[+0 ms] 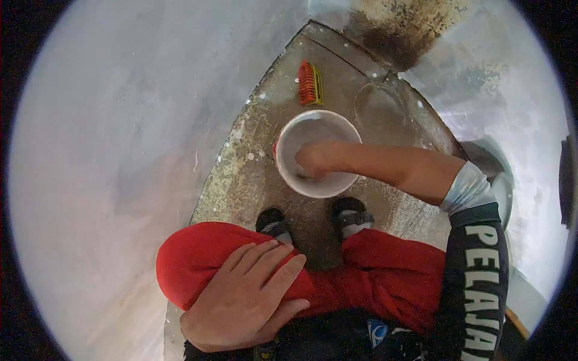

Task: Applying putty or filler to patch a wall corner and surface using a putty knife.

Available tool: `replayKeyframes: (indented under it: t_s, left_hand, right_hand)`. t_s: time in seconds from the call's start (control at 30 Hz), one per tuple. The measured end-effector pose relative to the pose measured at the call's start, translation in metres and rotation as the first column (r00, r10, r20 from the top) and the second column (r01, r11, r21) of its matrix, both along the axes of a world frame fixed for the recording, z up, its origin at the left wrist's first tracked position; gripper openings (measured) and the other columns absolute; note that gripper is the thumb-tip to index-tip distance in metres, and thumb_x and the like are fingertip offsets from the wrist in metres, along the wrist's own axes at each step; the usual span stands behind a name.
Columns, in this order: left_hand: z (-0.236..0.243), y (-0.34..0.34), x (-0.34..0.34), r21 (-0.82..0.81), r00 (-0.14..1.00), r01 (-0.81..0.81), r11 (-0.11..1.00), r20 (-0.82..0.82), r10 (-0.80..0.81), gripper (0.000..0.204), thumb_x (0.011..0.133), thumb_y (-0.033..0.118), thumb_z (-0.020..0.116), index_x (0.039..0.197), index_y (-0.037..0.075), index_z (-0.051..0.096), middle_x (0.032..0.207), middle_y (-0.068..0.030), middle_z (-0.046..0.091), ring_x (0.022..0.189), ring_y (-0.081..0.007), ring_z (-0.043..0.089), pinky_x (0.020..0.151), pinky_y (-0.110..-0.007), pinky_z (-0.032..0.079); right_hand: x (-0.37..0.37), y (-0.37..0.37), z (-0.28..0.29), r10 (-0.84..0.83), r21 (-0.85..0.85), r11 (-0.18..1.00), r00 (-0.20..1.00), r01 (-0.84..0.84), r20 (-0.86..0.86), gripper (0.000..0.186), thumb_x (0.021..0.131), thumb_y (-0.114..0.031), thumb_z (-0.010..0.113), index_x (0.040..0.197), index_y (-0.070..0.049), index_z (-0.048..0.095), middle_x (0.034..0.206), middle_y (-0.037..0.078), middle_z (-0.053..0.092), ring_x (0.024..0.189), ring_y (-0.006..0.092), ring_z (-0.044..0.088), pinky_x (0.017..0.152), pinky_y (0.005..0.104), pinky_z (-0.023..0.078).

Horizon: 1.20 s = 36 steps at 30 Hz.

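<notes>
I see a smooth white plastic bowl [316, 153], faintly glossy, on a rough, mottled concrete floor [241, 180] with a wet sheen. Far from me lies a red-bristled plastic brush [310, 83]. The red trousers [373, 274] look like soft matt cloth.

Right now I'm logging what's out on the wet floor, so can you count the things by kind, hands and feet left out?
White bowl: 1, with the right hand inside it
Red and yellow brush: 1
Clear basin: 1, faint and hard to make out
Total: 3
</notes>
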<state>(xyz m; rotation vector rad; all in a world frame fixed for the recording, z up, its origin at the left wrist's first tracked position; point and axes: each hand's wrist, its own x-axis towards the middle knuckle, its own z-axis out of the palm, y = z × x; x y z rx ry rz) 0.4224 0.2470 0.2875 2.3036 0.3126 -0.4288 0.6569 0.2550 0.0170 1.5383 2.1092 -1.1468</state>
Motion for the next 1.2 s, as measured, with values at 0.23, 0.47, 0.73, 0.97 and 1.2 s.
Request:
replayKeyframes:
  t_s: [0.23, 0.47, 0.73, 0.97, 1.2]
  left_hand:
    - [-0.001, 0.002, 0.0, 0.004, 1.0, -0.001, 1.0, -0.019, 0.001, 0.063, 0.084, 0.038, 0.068, 0.134, 0.003, 0.05, 0.133, -0.021, 0.052, 0.124, -0.0405, 0.049, 0.107, -0.051, 0.038]
    - [0.002, 0.002, 0.004, 0.012, 0.999, -0.016, 1.0, -0.034, 0.016, 0.062, 0.084, 0.037, 0.069, 0.133, 0.003, 0.051, 0.133, -0.0207, 0.052, 0.124, -0.0406, 0.049, 0.107, -0.051, 0.039]
    - [0.002, 0.002, 0.002, 0.003, 0.999, -0.024, 1.0, -0.021, 0.024, 0.06, 0.085, 0.037, 0.067, 0.132, 0.003, 0.051, 0.132, -0.0207, 0.052, 0.123, -0.0407, 0.05, 0.106, -0.052, 0.039]
    - [-0.005, 0.005, -0.002, 0.008, 1.0, -0.008, 1.0, 0.024, 0.007, 0.06, 0.086, 0.038, 0.067, 0.131, 0.002, 0.052, 0.131, -0.0198, 0.053, 0.123, -0.0395, 0.05, 0.106, -0.051, 0.04]
    - [-0.002, 0.016, -0.016, 0.044, 0.999, 0.007, 0.999, 0.033, -0.008, 0.057, 0.088, 0.038, 0.065, 0.13, 0.001, 0.052, 0.127, -0.0206, 0.055, 0.12, -0.0394, 0.052, 0.104, -0.05, 0.041]
  right_hand:
    - [0.005, 0.023, 0.057, 0.085, -0.107, 0.991, 0.993, -0.076, 0.08, 0.037, 0.068, -0.004, 0.07, 0.105, -0.002, 0.069, 0.103, 0.02, 0.07, 0.098, 0.0353, 0.067, 0.082, 0.0476, 0.053]
    - [0.018, 0.002, 0.062, 0.073, 0.128, 0.988, 0.993, -0.085, 0.091, 0.026, 0.077, -0.008, 0.064, 0.102, -0.004, 0.071, 0.099, 0.02, 0.07, 0.095, 0.0376, 0.068, 0.082, 0.0486, 0.053]
    - [0.012, -0.001, 0.03, 0.159, 0.029, 0.986, 0.98, -0.163, 0.12, 0.027, 0.076, -0.012, 0.066, 0.102, -0.003, 0.07, 0.098, 0.019, 0.07, 0.096, 0.0372, 0.068, 0.081, 0.0474, 0.054]
    - [0.042, 0.015, 0.087, -0.044, -0.129, 0.99, 0.998, 0.05, 0.05, 0.025, 0.076, -0.016, 0.065, 0.095, 0.0, 0.068, 0.091, 0.021, 0.069, 0.088, 0.0373, 0.067, 0.076, 0.0491, 0.051]
    - [0.09, 0.009, 0.156, -0.139, -0.07, 0.987, 0.988, 0.144, 0.069, 0.03, 0.082, -0.028, 0.06, 0.087, 0.002, 0.066, 0.084, 0.02, 0.069, 0.078, 0.033, 0.067, 0.07, 0.0457, 0.049]
